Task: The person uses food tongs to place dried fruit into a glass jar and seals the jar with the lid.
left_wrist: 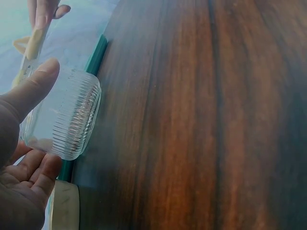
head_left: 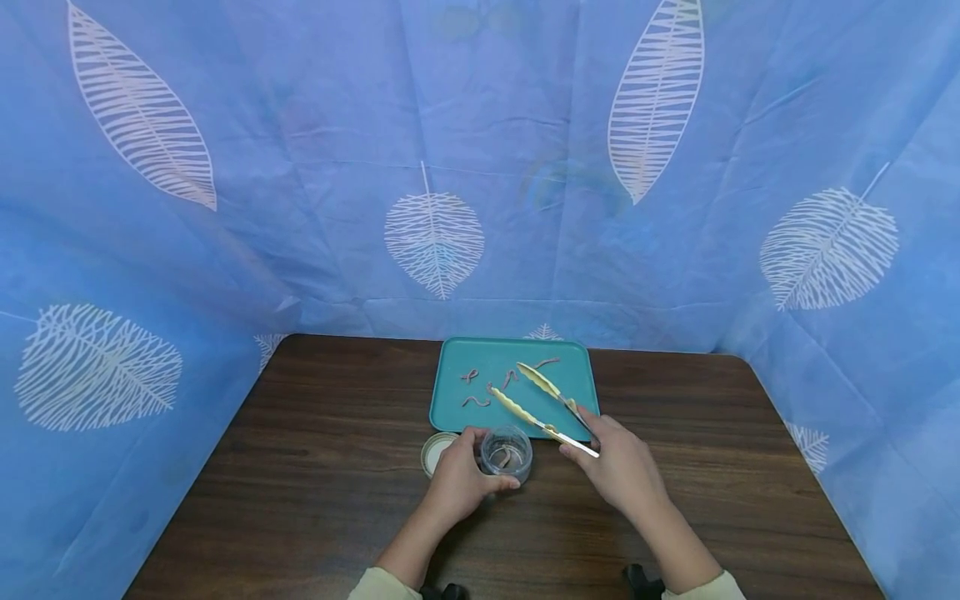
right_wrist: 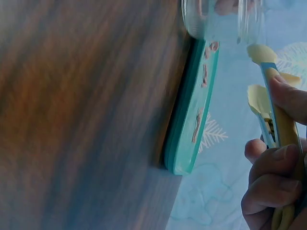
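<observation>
My left hand (head_left: 461,479) holds a clear glass jar (head_left: 522,454) upright, its thumb on the near side. At the bottom of the jar lies a small pinkish worm-like strip (head_left: 505,458). My right hand (head_left: 624,468) grips metal tongs (head_left: 553,432) with cream scalloped tips, spread apart over the teal tray (head_left: 480,354). On the tray lie several thin pink worms (head_left: 476,402), some bent or looped. One is beside the nearer tong tip; whether they touch I cannot tell. In the left wrist view, the ribbed wall of the jar (left_wrist: 76,115) shows between thumb and fingers.
A round lid (head_left: 433,455), pale inside with a gold-coloured rim, lies on the table left of the jar, partly behind my left hand. The dark wooden table (head_left: 315,467) meets blue cloth (head_left: 510,233) with white leaf prints at the back and sides.
</observation>
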`<state>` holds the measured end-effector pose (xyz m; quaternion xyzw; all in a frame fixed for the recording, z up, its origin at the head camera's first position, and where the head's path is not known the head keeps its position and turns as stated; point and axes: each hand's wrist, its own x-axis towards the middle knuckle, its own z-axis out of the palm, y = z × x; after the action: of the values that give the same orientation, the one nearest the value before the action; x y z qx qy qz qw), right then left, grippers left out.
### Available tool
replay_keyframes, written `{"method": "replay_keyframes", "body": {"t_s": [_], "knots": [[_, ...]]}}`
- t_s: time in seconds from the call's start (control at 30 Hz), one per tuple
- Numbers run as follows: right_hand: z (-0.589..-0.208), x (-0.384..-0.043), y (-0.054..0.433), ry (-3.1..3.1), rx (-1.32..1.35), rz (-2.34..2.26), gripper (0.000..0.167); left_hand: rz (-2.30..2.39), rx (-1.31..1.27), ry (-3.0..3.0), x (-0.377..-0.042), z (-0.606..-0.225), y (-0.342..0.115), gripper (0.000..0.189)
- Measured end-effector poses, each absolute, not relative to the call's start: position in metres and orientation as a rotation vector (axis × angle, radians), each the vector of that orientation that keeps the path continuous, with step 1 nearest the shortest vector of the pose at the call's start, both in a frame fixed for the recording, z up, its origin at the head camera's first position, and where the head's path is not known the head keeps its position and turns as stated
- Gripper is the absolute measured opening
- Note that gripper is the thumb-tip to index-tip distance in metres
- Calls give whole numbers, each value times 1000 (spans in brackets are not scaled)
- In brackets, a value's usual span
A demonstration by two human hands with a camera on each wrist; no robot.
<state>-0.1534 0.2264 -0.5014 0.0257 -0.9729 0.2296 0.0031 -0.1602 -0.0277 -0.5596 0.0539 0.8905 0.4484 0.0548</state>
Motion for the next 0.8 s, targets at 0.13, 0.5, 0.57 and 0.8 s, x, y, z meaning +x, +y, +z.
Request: {"method": "replay_keyframes", "body": {"t_s": [0.13,0.5,0.57,0.8], "knots": [[-505,-162,228,-3101,106,618,74,1352,148,2702,-160,-560,-28,87],[-519,-172,224,-3167,228,515,66,1358,147,2700,-161,-557,-28,86],[-520,-174,222,-3177,246,525,65,1360,157,2705,-162,-557,-28,86],[-526,-181,215,-3202,284,529,63,1338,168,2715,-162,-558,-28,85]]}}
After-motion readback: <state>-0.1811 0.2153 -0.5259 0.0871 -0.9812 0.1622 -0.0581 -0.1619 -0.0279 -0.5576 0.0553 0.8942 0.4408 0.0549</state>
